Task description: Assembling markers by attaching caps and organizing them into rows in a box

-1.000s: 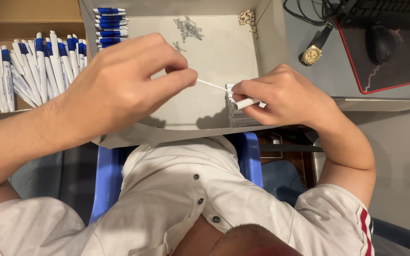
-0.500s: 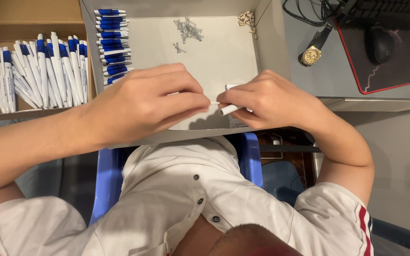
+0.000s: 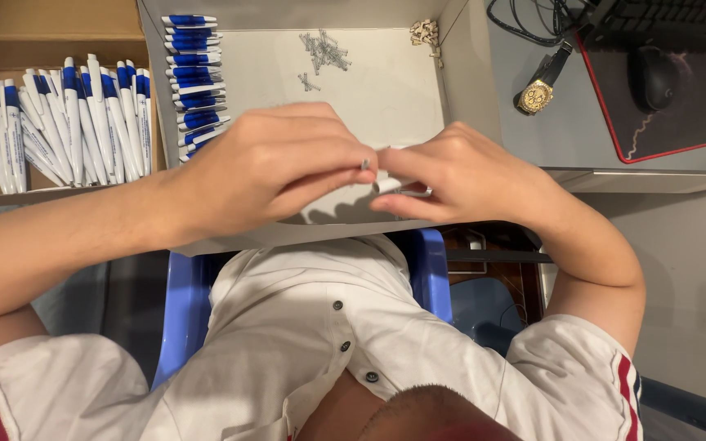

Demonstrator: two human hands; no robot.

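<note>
Hands (image 3: pixel 369 171) closed together over grey tray (image 3: pixel 386 90), seemingly

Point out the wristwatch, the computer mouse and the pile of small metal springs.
wristwatch (image 3: pixel 536 96), head view, on its gold dial.
computer mouse (image 3: pixel 654 76), head view, middle of its black back.
pile of small metal springs (image 3: pixel 324 51), head view, centre of the heap.

Tray floor (image 3: pixel 386 90) open ahead; springs (image 3: pixel 323 51), pen row (image 3: pixel 194 82) flank it.

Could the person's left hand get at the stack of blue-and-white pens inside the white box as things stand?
Probably yes. The left hand sits just beside the stacked pens, with bare white box floor between and nothing blocking; but its fingertips now pinch a small part against the right hand.
</note>
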